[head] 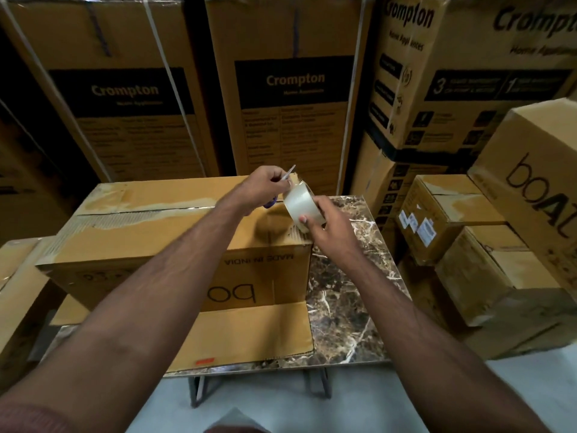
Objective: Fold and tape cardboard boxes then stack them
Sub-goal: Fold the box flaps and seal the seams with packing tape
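A cardboard box [175, 232] sits on the marble-patterned tabletop [340, 295], its top seam covered with clear tape and its near flap lying flat toward the person. Above the box's right end, the right hand [324, 220] has its grip curled around a roll of clear tape [301, 203]. The left hand [265, 185] has its grip clamped on a pair of scissors [282, 185] with a purple handle, the blades pointing up beside the roll. Smaller taped boxes [468, 242] are stacked to the right, and tall Crompton cartons [293, 85] stand behind.
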Motion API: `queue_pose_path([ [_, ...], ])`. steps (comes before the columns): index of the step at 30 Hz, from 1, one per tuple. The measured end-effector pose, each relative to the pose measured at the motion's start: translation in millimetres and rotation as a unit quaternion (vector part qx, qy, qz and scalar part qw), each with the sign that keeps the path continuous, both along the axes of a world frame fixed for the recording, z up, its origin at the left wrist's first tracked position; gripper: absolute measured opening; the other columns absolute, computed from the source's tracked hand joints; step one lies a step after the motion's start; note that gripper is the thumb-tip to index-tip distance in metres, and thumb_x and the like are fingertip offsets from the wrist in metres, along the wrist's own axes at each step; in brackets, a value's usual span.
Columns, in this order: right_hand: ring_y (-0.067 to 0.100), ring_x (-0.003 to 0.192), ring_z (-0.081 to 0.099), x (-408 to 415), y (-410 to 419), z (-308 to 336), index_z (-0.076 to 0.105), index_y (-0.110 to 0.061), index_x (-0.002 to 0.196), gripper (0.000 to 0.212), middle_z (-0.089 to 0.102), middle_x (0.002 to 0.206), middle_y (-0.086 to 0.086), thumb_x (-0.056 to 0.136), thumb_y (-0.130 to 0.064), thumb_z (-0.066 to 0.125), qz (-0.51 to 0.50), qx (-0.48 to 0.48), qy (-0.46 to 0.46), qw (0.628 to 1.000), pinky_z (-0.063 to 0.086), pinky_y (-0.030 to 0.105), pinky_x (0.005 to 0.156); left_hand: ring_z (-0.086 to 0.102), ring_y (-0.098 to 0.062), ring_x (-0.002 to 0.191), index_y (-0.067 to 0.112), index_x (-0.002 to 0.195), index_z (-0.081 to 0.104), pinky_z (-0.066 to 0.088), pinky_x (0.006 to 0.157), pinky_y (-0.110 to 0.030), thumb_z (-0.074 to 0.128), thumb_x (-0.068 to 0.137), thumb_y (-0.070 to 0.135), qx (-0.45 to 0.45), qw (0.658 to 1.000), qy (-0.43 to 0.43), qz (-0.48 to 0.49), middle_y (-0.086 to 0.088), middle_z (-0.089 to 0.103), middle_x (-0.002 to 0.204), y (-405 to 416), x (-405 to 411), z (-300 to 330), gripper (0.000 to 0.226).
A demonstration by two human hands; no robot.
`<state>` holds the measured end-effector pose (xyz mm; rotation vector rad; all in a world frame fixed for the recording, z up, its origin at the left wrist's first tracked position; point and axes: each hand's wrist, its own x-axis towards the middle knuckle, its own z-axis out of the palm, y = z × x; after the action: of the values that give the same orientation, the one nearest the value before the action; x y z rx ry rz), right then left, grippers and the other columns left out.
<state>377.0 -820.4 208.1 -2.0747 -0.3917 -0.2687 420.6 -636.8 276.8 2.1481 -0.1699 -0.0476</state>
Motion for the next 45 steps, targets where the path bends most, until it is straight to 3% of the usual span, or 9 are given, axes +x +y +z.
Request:
queue_pose_path([
  [3, 0.015, 0.092, 0.066, 6.3, -5.7, 0.5, 0.057, -0.016, 0.126, 0.035, 0.065, 0.106, -0.002, 0.095, -0.027, 0.069, -0.016, 0.058, 0.028, 0.998, 0.055, 0.017, 0.061, 0.046, -0.014, 0.072, 0.006, 0.108, 0.064, 0.039, 0.061, -0.029, 0.053, 0.103, 0.027, 0.022, 1.0, 0.017, -0.002, -0.005, 0.055, 0.087, -5.5, 13.0, -2.5, 0.024],
  [7, 0.02, 0.145, 0.031, 20.2, -19.8, -1.5, 0.037, -0.018, 0.153, 0.082, 0.034, 0.16, 0.004, 0.085, -0.038, 0.078, -0.012, -0.017, 0.091, 0.996, 0.034, 0.038, 0.115, 0.054, -0.017, 0.083, 0.009, 0.107, 0.064, 0.045, 0.071, -0.032, 0.051, 0.104, 0.027, -0.004, 0.999, 0.032, -0.018, -0.007, 0.06, 0.096, -6.8, 37.3, -3.9, 0.022],
  [11, 0.019, 0.127, 0.052, 37.6, -15.7, 2.4, 0.05, -0.014, 0.139, 0.061, 0.055, 0.138, 0.002, 0.086, -0.024, 0.079, -0.023, -0.024, 0.094, 0.995, 0.045, 0.018, 0.08, 0.053, -0.016, 0.082, 0.008, 0.105, 0.064, 0.044, 0.074, -0.034, 0.052, 0.104, 0.028, 0.017, 1.0, 0.013, -0.012, -0.008, 0.059, 0.094, -8.7, 67.3, -7.9, 0.024],
  [15, 0.018, 0.131, 0.05, 49.7, -6.1, 3.7, 0.052, -0.013, 0.141, 0.063, 0.053, 0.146, 0.004, 0.086, -0.028, 0.079, -0.061, -0.058, 0.062, 0.994, 0.047, 0.024, 0.097, 0.049, -0.018, 0.076, 0.006, 0.1, 0.064, 0.04, 0.068, -0.033, 0.053, 0.103, 0.03, 0.063, 0.997, 0.031, -0.044, -0.006, 0.056, 0.087, -7.4, 100.0, -11.1, 0.026],
  [19, 0.004, 0.087, 0.067, 65.3, 9.8, 13.4, 0.06, -0.016, 0.12, 0.04, 0.067, 0.105, -0.007, 0.086, -0.03, 0.079, -0.063, 0.031, 0.094, 0.993, 0.049, 0.008, 0.057, 0.052, -0.003, 0.056, 0.013, 0.09, 0.059, 0.037, 0.046, -0.014, 0.053, 0.104, 0.027, 0.101, 0.994, 0.014, -0.038, -0.002, 0.058, 0.078, -1.1, 130.0, -11.5, 0.021],
  [25, 0.012, 0.088, 0.074, 78.3, 7.5, 15.8, 0.061, -0.012, 0.123, 0.038, 0.073, 0.107, 0.003, 0.089, -0.021, 0.077, -0.033, 0.161, 0.17, 0.972, 0.062, 0.03, 0.068, 0.057, -0.01, 0.071, 0.018, 0.09, 0.057, 0.043, 0.061, -0.023, 0.053, 0.103, 0.026, 0.13, 0.991, 0.008, -0.039, 0.001, 0.062, 0.083, -10.6, 161.6, -34.8, 0.016],
  [32, 0.015, 0.106, 0.066, 81.3, 1.0, -3.9, 0.06, -0.018, 0.13, 0.047, 0.068, 0.117, -0.003, 0.088, -0.03, 0.077, -0.035, 0.09, 0.178, 0.979, 0.06, 0.036, 0.081, 0.058, -0.019, 0.084, 0.017, 0.091, 0.06, 0.046, 0.068, -0.031, 0.054, 0.102, 0.026, 0.189, 0.98, 0.002, -0.056, -0.003, 0.063, 0.092, -9.3, 186.0, -39.5, 0.015],
  [37, 0.006, 0.088, 0.072, 83.9, 14.0, 11.8, 0.061, -0.013, 0.123, 0.038, 0.072, 0.108, 0.001, 0.09, -0.022, 0.076, -0.061, 0.149, 0.136, 0.978, 0.057, 0.022, 0.063, 0.058, -0.02, 0.094, 0.021, 0.102, 0.06, 0.046, 0.078, -0.034, 0.053, 0.102, 0.032, 0.248, 0.968, -0.029, -0.009, -0.002, 0.063, 0.102, -1.9, 201.0, -46.0, 0.013],
  [45, 0.021, 0.086, 0.075, 92.6, 13.3, 21.9, 0.064, -0.011, 0.122, 0.033, 0.076, 0.102, 0.007, 0.093, -0.023, 0.072, -0.029, 0.182, 0.155, 0.971, 0.063, 0.04, 0.065, 0.062, -0.024, 0.097, 0.021, 0.094, 0.059, 0.048, 0.081, -0.035, 0.056, 0.1, 0.032, 0.244, 0.969, -0.022, -0.042, -0.006, 0.067, 0.104, -0.4, 225.9, -52.7, 0.013],
])
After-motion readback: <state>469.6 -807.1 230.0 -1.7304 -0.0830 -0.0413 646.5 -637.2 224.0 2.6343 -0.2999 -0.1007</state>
